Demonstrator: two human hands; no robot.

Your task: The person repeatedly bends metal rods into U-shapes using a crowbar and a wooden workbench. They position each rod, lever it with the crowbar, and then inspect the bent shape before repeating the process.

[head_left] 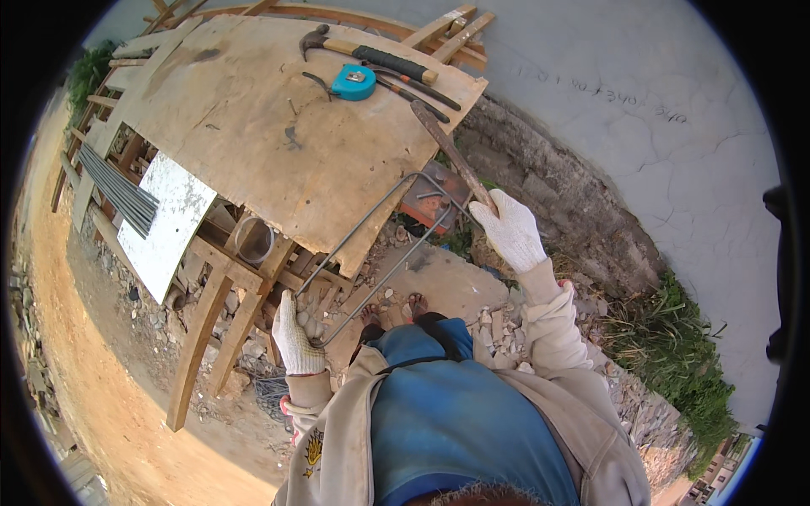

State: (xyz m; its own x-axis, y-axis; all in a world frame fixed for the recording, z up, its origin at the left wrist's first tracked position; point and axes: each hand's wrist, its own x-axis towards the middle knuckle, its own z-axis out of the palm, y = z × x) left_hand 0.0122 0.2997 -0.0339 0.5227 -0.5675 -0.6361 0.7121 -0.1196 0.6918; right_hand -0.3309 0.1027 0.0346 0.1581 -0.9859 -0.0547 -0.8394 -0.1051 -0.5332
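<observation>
My left hand [297,339], in a white knitted glove, is closed around the near end of a steel rod bent into a long, narrow rectangular frame [409,253]. The frame slants away to the right, its far end beside the worn wooden board [253,110]. In my right hand [509,229], also gloved, is the lower end of a rusty metal bar [451,152]. That bar points up and left over the board's right edge. The frame's far corner lies close to my right fingers; whether they touch it I cannot tell.
On the board lie a claw hammer [392,61], a teal tape measure [353,83] and a tool with orange-and-black handles [413,84]. Steel rods [122,194] rest across a white panel [173,215] at left. Timber legs [198,350], rubble [498,337] and a grey wall [675,160] surround me.
</observation>
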